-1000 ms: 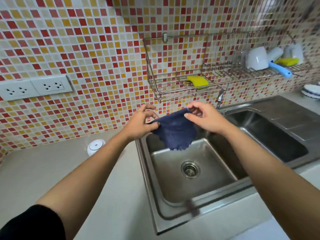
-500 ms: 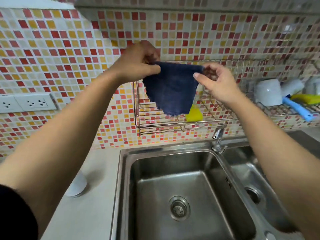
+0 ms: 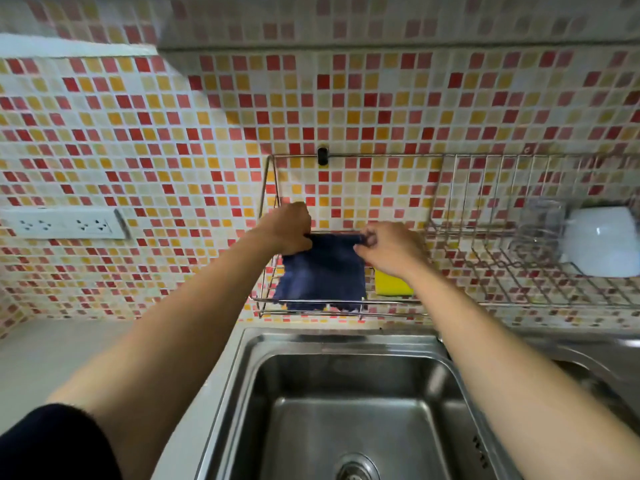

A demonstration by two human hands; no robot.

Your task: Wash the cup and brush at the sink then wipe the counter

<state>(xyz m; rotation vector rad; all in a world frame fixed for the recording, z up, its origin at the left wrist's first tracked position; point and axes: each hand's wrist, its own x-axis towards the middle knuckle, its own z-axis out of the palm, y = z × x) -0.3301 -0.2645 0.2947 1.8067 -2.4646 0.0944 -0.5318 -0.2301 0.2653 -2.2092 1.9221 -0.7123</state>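
A dark blue cloth [image 3: 323,271] hangs spread out inside the left end of the wire wall rack [image 3: 346,301], above the steel sink [image 3: 349,410]. My left hand [image 3: 289,228] grips its top left corner and my right hand [image 3: 388,249] pinches its top right corner. The cloth's lower edge reaches the rack's front rail. A white cup [image 3: 604,245] lies in the rack at the far right. The brush is not in view.
A yellow sponge [image 3: 393,284] sits in the rack just right of the cloth, partly behind my right wrist. A clear glass [image 3: 538,223] stands beside the cup. Wall sockets [image 3: 62,224] are at the left above the pale counter [image 3: 86,344].
Both hands lifted the cloth from over the sink up to the rack and now hold it lower, stretched inside the rack's left end. The view moved closer to the wall.
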